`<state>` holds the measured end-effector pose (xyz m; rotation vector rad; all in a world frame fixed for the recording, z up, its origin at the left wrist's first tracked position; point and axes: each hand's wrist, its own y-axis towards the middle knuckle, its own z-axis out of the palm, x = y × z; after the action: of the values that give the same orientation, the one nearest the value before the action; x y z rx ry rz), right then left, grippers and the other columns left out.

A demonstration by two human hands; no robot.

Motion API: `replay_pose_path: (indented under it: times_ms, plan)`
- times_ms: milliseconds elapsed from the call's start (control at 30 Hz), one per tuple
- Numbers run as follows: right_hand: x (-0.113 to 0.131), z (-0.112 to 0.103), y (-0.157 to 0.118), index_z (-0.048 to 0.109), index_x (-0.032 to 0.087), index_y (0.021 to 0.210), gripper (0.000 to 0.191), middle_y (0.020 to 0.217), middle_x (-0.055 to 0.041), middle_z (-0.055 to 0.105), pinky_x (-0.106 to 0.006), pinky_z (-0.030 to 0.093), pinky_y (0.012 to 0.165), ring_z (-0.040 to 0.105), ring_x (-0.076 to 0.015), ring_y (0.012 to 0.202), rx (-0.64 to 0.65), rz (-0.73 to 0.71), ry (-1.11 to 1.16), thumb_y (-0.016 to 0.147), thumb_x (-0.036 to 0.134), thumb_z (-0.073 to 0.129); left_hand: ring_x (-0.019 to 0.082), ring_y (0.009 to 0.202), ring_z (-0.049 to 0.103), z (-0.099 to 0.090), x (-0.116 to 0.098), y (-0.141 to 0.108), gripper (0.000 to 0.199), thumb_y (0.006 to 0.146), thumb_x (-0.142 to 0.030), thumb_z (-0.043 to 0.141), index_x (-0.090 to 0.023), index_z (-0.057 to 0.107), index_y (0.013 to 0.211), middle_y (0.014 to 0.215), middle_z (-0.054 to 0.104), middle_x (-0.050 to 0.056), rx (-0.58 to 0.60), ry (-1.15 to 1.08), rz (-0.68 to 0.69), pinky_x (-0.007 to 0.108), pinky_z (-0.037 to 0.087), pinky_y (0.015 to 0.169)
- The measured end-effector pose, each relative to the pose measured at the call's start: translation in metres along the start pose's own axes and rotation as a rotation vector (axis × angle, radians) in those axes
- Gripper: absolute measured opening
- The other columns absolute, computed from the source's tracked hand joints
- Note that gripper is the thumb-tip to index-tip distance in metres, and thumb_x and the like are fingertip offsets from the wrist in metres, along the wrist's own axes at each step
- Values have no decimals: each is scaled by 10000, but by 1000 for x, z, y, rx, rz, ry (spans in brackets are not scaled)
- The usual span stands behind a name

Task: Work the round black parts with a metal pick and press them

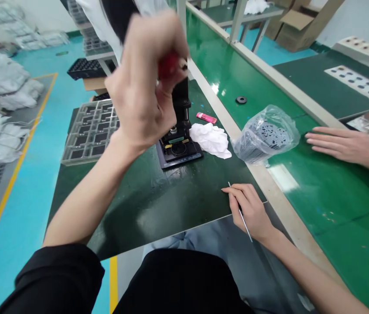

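Note:
My left hand (143,83) is raised and closed around the red handle (169,65) of a small black bench press (179,135), and my fingers hide most of the handle. The press stands on a dark green mat (152,205) with a flat black base. My right hand (248,209) rests near the mat's front right corner, pinching a thin metal pick (246,229). Nearest to that hand lie a crumpled white cloth (210,140) and a clear plastic bag of small black parts (266,135).
A clear tray with dark cells (89,133) lies left of the press, and a pink lighter (206,117) lies behind the cloth. A black ring (241,100) sits on the green bench. A co-worker's hand (344,144) lies flat at right. Bagged white goods sit on the floor at left.

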<state>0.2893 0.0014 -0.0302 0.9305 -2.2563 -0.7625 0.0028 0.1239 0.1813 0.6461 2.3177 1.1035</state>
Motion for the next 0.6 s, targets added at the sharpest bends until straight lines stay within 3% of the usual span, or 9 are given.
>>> replay_pose_path:
  times_ms: [67, 100, 233, 267, 400, 500, 600]
  plan:
    - [0, 0, 1, 589, 80, 1173, 318, 1080, -93, 559, -233, 452, 962, 494, -99, 1061, -2, -4, -5, 860, 25, 602, 283, 1292, 593, 10, 0, -14, 464, 1118, -450, 240, -100, 544, 1089, 1092, 591, 128, -31, 19, 26, 574, 506, 1059]
    - [0, 1, 1, 588, 79, 1177, 320, 1083, -93, 560, -234, 452, 963, 494, -101, 1064, -4, -5, -9, 861, 31, 607, 263, 1277, 604, 15, -2, -21, 436, 1122, -407, 234, -106, 547, 1079, 1094, 596, 119, -60, 47, 103, 550, 506, 1070]
    - [-1, 2, 2, 574, 75, 1209, 362, 1091, -96, 565, -233, 461, 945, 504, -103, 1067, -26, -17, -26, 853, 38, 629, 169, 1185, 636, 32, -1, -38, 159, 1043, -79, 374, -106, 531, 1044, 1059, 588, 61, -288, 139, 726, 435, 516, 1091]
    - [-1, 2, 1, 572, 75, 1216, 373, 1091, -97, 566, -232, 464, 939, 508, -101, 1065, -30, -17, -27, 850, 36, 633, 176, 1213, 618, 33, 2, -39, 144, 1013, -25, 397, -100, 517, 1041, 1064, 578, 62, -281, 173, 793, 436, 509, 1105]
    - [-2, 2, 0, 573, 89, 1219, 365, 1091, -91, 567, -230, 470, 937, 511, -94, 1063, -41, -10, -13, 862, 30, 611, 165, 1255, 586, 27, 5, -39, 211, 1037, -73, 320, -131, 521, 1059, 1081, 604, 75, -197, 293, 789, 411, 498, 1133]
    - [-3, 2, 0, 570, 104, 1238, 364, 1105, -82, 571, -213, 482, 955, 529, -73, 1069, -68, 46, 17, 879, 44, 596, 159, 1154, 617, 16, -7, -35, 245, 988, 2, 305, -94, 525, 1034, 1022, 614, 104, -96, 288, 734, 378, 491, 1142]
    - [-3, 3, 1, 562, 103, 1293, 420, 1115, -82, 568, -172, 501, 948, 552, -37, 1040, -105, 103, 38, 879, 70, 620, 138, 1018, 625, 10, -18, -34, 265, 926, 83, 301, -52, 514, 1004, 921, 582, 88, -77, 287, 667, 341, 501, 1120]
